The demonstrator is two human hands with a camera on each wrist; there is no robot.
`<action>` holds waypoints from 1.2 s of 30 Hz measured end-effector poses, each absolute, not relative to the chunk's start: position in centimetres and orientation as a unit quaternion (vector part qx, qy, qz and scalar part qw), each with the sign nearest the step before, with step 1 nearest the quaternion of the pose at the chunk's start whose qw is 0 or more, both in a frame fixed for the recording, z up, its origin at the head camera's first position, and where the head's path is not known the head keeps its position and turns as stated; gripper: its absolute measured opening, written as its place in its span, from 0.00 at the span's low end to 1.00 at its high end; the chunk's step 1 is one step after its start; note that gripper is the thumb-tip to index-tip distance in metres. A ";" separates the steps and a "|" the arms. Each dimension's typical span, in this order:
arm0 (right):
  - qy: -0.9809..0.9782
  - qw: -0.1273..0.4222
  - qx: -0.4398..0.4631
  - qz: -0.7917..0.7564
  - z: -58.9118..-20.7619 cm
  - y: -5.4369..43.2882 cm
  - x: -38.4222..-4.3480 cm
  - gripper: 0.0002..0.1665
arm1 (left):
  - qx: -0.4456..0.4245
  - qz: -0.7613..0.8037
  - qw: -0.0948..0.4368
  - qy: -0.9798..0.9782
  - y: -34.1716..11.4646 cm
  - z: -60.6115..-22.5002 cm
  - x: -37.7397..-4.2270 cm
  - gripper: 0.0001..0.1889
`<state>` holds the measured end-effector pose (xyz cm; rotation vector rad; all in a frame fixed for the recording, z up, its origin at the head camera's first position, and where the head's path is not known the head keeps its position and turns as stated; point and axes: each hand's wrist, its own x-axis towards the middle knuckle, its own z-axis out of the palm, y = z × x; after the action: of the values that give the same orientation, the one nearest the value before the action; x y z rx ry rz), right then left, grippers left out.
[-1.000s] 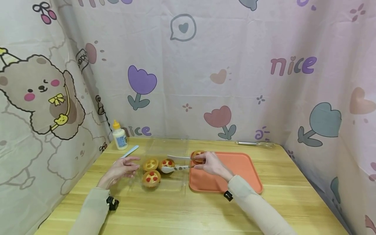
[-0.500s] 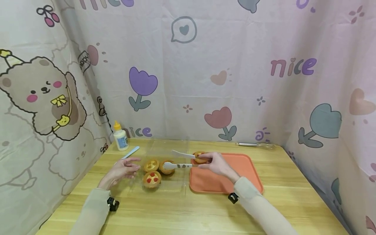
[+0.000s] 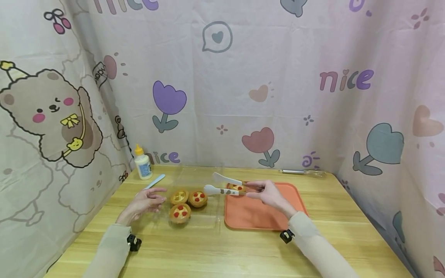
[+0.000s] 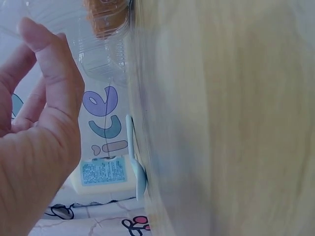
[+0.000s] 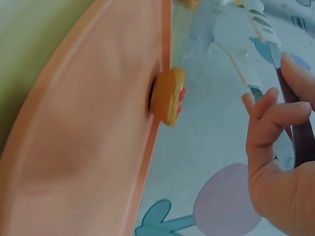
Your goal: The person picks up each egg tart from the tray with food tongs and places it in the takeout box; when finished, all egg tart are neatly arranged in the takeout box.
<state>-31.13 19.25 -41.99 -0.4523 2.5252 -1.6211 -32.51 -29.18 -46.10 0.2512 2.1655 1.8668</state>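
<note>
My right hand holds a pair of tongs with white tips, spread apart with nothing between them. They hover over the left edge of the orange tray. Behind them, a small tart with red topping sits in the tray's far left corner; the right wrist view shows this tart side-on. A clear plastic box stands left of the tray, with a yellow-topped tart and two red-topped tarts inside. At the box's left side, my left hand has loosely bent fingers and holds nothing.
A white bottle with a yellow cap stands at the table's back left, near a light blue spatula-like tool. At the back right edge lies a whisk. Printed curtains surround the wooden table.
My right hand has drawn the tongs to the right and up, away from above the box's tarts. The left hand stays in place, and the tart stays on the tray.
</note>
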 end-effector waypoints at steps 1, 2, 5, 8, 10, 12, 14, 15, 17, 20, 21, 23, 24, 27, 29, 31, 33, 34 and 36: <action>0.832 0.050 -0.153 -0.531 -42.1 19.6 -31.2 0.30 | 0.086 0.645 0.135 0.747 -29.2 -46.1 -32.5 0.35; 0.835 0.048 -0.153 -0.527 -42.2 20.0 -31.1 0.30 | 0.086 0.644 0.134 0.748 -29.2 -46.1 -32.5 0.35; 0.847 0.037 -0.150 -0.509 -42.5 21.0 -31.2 0.30 | 0.081 0.644 0.134 0.749 -29.2 -46.1 -32.5 0.35; 0.855 0.028 -0.136 -0.500 -42.8 22.0 -31.2 0.30 | 0.079 0.644 0.135 0.749 -29.2 -46.1 -32.5 0.35; 0.856 0.023 -0.130 -0.499 -42.9 22.5 -31.3 0.31 | 0.075 0.646 0.134 0.748 -29.1 -46.1 -32.5 0.35; 0.856 0.022 -0.119 -0.502 -43.0 23.0 -31.4 0.32 | 0.076 0.645 0.134 0.749 -29.1 -46.1 -32.5 0.34; 0.855 0.023 -0.104 -0.507 -43.1 23.4 -31.5 0.33 | 0.078 0.644 0.132 0.749 -29.1 -46.2 -32.5 0.34; 0.854 0.024 -0.096 -0.511 -43.1 23.5 -31.5 0.34 | 0.076 0.644 0.132 0.750 -29.1 -46.2 -32.5 0.34; 0.851 0.025 -0.080 -0.518 -43.2 23.9 -31.5 0.34 | 0.079 0.644 0.131 0.750 -29.1 -46.3 -32.6 0.34; 0.848 0.019 -0.062 -0.527 -43.3 24.4 -31.5 0.33 | 0.080 0.645 0.131 0.749 -29.1 -46.3 -32.7 0.34; 0.846 0.016 -0.061 -0.529 -43.3 24.5 -31.5 0.33 | 0.081 0.646 0.132 0.748 -29.1 -46.3 -32.7 0.34; 0.844 0.010 -0.056 -0.533 -43.3 24.8 -31.5 0.32 | 0.079 0.648 0.132 0.746 -29.1 -46.3 -32.7 0.35; 0.842 0.009 -0.057 -0.536 -43.3 24.9 -31.6 0.32 | 0.079 0.649 0.133 0.745 -29.1 -46.3 -32.8 0.35; 0.842 0.009 -0.063 -0.536 -43.4 25.3 -31.6 0.33 | 0.079 0.650 0.133 0.744 -29.1 -46.3 -32.8 0.35; 0.844 0.008 -0.061 -0.533 -43.5 25.6 -31.7 0.33 | 0.080 0.650 0.132 0.744 -29.1 -46.3 -32.7 0.34; 0.847 0.008 -0.059 -0.527 -43.6 25.8 -31.7 0.33 | 0.081 0.650 0.132 0.744 -29.1 -46.3 -32.7 0.34; 0.852 0.006 -0.057 -0.521 -43.7 25.9 -31.8 0.33 | 0.081 0.651 0.133 0.743 -29.1 -46.3 -32.7 0.34; 0.854 0.004 -0.055 -0.518 -43.7 26.0 -31.8 0.33 | 0.081 0.651 0.133 0.743 -29.1 -46.3 -32.7 0.34; 0.856 0.003 -0.052 -0.514 -43.8 26.0 -31.8 0.33 | 0.080 0.650 0.132 0.744 -29.1 -46.3 -32.7 0.34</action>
<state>-31.80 26.04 -43.77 -0.1642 2.6847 -1.6118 -32.70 -29.13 -46.35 0.2316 2.1583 1.8872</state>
